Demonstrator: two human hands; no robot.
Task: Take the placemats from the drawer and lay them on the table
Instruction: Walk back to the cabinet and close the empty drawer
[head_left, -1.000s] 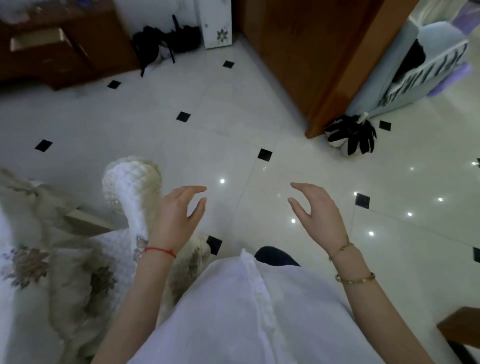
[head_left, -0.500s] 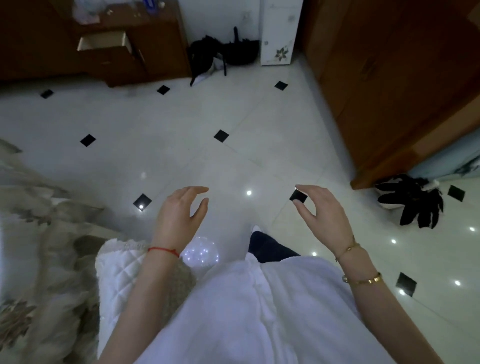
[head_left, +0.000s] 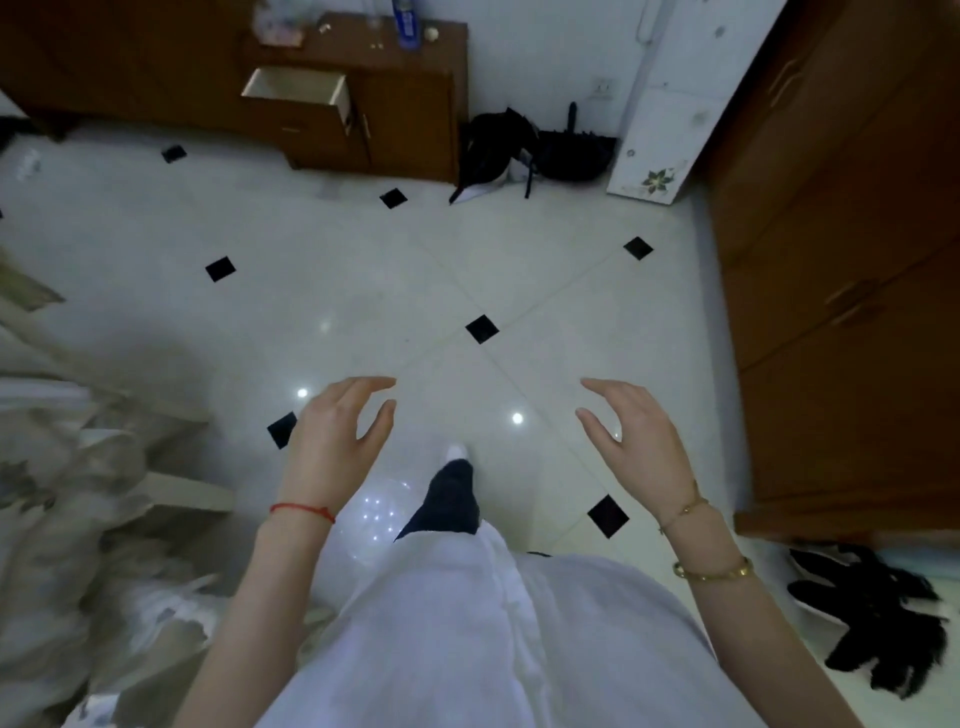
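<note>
Both grips empty and loosely spread, left hand (head_left: 337, 441) and right hand (head_left: 636, 441) level; the open drawer (head_left: 298, 93) lies well ahead, left of centre, nearer the left hand; no placemats discernible inside.

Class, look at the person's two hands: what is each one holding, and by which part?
Nothing is held. The left hand and the right hand hang empty above the floor, fingers loosely curled.

Dim, bluish indoor light; small white glints of overhead lamps shine on the glossy floor (head_left: 467, 291) near centre and at 6 o'clock. Edges bow outward, and the cloth (head_left: 78, 519) at 8 o'clock is smeared with blur.
</note>
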